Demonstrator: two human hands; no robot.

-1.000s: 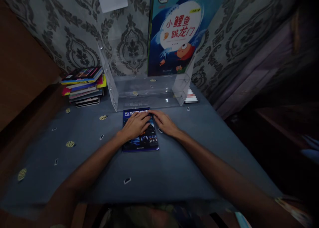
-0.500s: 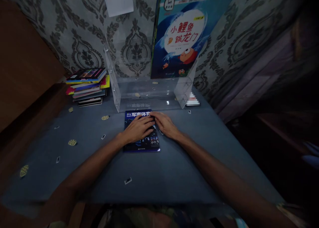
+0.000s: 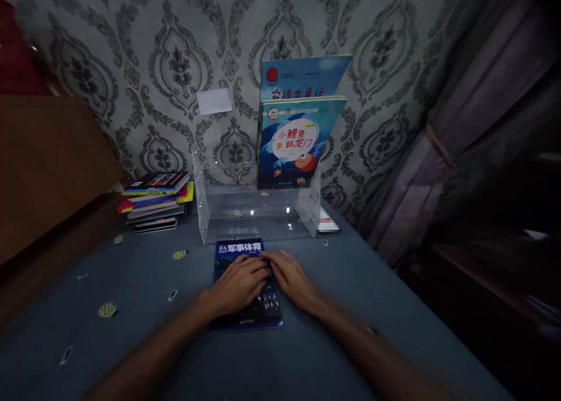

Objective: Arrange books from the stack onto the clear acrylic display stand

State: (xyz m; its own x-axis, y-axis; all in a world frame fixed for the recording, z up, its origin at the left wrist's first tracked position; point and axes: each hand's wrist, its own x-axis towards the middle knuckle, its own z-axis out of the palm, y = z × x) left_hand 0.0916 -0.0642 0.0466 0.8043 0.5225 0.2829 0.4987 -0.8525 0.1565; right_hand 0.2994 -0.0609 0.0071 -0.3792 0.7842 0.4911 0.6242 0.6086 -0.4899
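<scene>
A dark blue magazine (image 3: 266, 304) with white Chinese lettering lies flat on the blue tablecloth, cover up. My left hand (image 3: 241, 284) rests palm down on its cover with the fingers stretched out, hiding the middle. At its right edge lies my right hand (image 3: 294, 279), fingers extended and their tips by the upper right of the cover, close to my left fingertips. Neither hand grips anything. Just behind the magazine is a clear acrylic stand (image 3: 202, 208). Picture books (image 3: 291, 141) lean upright on its right side, a blue one with a fish in front and a taller one behind.
A stack of books (image 3: 155, 199) sits at the back left of the table (image 3: 144, 331). To the right of the stand is a pixelated white item (image 3: 328, 221). A patterned wall (image 3: 228, 33) rises behind, with a curtain (image 3: 421, 149) at right.
My view has tilted upward, so everything sits lower in the picture and the taller book behind shows. Both hands stay at the magazine, with little visible movement.
</scene>
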